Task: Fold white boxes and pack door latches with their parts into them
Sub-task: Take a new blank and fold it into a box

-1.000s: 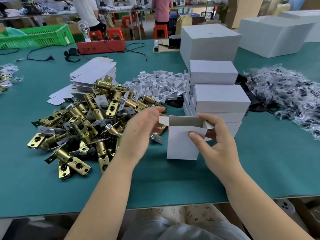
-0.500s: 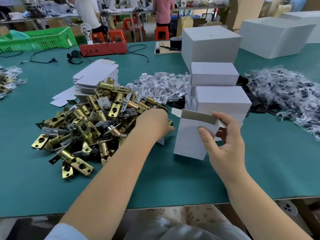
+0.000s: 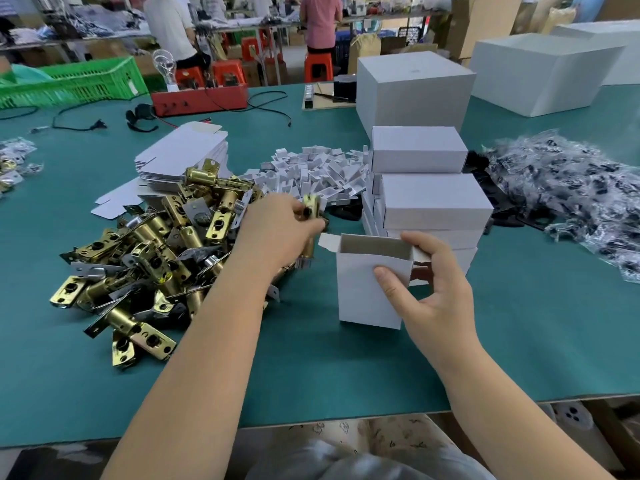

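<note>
Beside the latch pile, boxing up
My left hand (image 3: 277,230) pinches a heavy, slick brass latch (image 3: 310,216) by its barrel; my right hand (image 3: 433,289) grips the light, crushable white box (image 3: 363,296) at its open rim.

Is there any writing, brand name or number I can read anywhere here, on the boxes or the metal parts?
None can be read.
The open white box and stacked white boxes are blank.
The brass latches show no legible marks.
Background cartons are too blurred.
</note>
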The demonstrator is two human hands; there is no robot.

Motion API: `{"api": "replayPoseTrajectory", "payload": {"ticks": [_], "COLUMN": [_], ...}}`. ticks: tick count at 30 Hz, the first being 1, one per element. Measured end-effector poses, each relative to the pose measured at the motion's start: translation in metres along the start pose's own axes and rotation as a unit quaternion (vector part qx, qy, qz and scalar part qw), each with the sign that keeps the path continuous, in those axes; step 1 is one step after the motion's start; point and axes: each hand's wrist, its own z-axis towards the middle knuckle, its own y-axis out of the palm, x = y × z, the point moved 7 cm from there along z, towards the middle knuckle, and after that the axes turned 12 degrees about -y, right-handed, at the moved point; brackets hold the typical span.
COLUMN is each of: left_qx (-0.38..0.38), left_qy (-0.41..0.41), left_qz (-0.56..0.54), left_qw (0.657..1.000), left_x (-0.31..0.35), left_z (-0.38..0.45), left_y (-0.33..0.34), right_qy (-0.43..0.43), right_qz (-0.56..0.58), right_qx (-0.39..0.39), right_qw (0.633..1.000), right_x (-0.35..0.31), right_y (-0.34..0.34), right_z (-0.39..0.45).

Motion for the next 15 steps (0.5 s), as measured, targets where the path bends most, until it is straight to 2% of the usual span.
{"api": "replayPoseTrajectory", "payload": {"ticks": [4, 6, 8, 11, 15], "left_qx": [0.150, 0.183, 0.196, 0.217, 0.166], "left_qy": [0.041, 0.064, 0.082, 0.116, 0.152], "left_qz": [-0.142, -0.206, -0.255, -0.259, -0.238], "left_qw": [0.978, 0.959, 0.943, 0.934, 0.945], "left_x": [0.015, 0.024, 0.033, 0.050, 0.064], "left_z": [-0.014, -0.027, -0.042, -0.064, -0.081], "left_y": [-0.045, -0.056, -0.062, -0.062, -0.035], "right_qy": [-0.001, -0.005, -0.007, 0.002, 0.013], "right_qz": [-0.006, -0.016, -0.019, -0.013, -0.010], "right_qx": [0.002, -0.003, -0.002, 0.004, 0.011], "right_qw": [1.000, 1.000, 1.000, 1.000, 1.000], "right_x": [-0.002, -0.003, -0.003, -0.001, 0.000], "right_y": [0.004, 0.009, 0.012, 0.013, 0.013], "right_z": [0.001, 0.002, 0.004, 0.004, 0.005]}}
